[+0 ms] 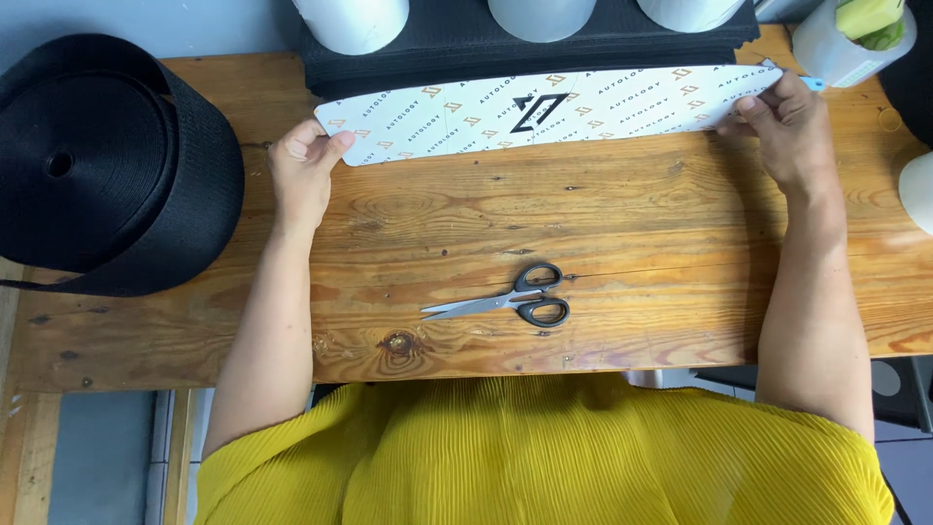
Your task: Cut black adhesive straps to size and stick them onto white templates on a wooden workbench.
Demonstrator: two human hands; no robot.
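Black webbing, wound into a big roll (92, 160), lies on the far left of the wooden table (622, 224), well apart from the long white printed card (549, 112). The card, patterned with small marks and a dark emblem at its middle, stretches across the back of the table, slightly tilted, its far edge just in front of a stack of black material (525, 44).

At the card's left end the left hand (303, 173) has its fingers curled closed on the rounded corner, thumb on top, pinching it. In front of the card's middle, nearer the person, a pair of black-handled scissors (510, 299) lies shut on the bare wood, blades pointing left, touching neither hand.

At the card's right end the right hand (789, 131) grips the edge with fingers bent and closed over it. Behind the card, three white rolls (355, 21) stand on the black stack, and beyond the card's right end sits a white container (844, 44) holding something yellow-green.
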